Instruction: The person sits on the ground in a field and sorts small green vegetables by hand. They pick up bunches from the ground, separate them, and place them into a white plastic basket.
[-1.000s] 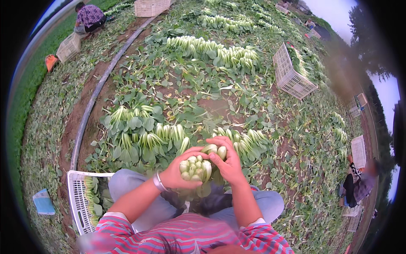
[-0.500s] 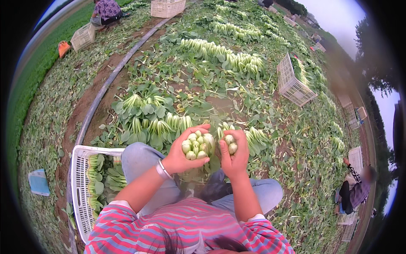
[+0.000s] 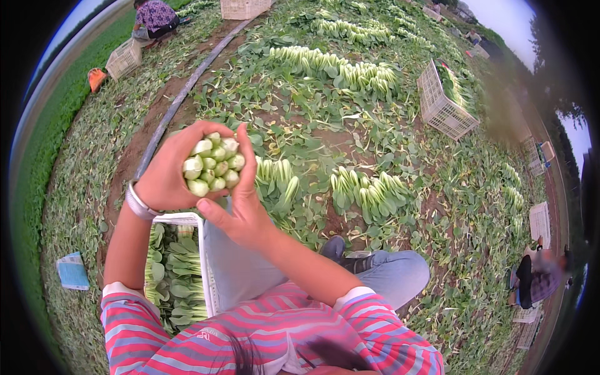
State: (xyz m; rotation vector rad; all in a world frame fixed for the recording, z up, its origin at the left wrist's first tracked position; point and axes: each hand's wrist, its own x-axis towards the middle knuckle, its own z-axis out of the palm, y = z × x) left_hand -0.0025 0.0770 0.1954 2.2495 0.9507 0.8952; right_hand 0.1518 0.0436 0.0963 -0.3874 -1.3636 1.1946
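Note:
A bunch of bok choy [image 3: 214, 164] is gathered between my two hands, its pale cut stem ends turned up towards me and its leaves hidden below. My left hand [image 3: 164, 172] curls round the bunch's left side, a silver bracelet at the wrist. Against the bunch's right side presses my right hand [image 3: 245, 209], fingers on the far side and thumb on the near side. Just below the hands, beside my bent left leg, stands a white plastic crate [image 3: 211, 275] with layers of bok choy [image 3: 185, 265] inside.
Cut bok choy lies in a near row [image 3: 369, 190] and a far row [image 3: 337, 67] on leaf-strewn soil. A filled crate [image 3: 447, 103] stands at the right. Along the left runs a grey hose [image 3: 187, 87]. Other people [image 3: 156, 19] crouch farther off. A blue packet [image 3: 73, 271] lies at left.
Both hands have moved left and come together. The stems that were split between them now form one bunch, held over the crate's far end.

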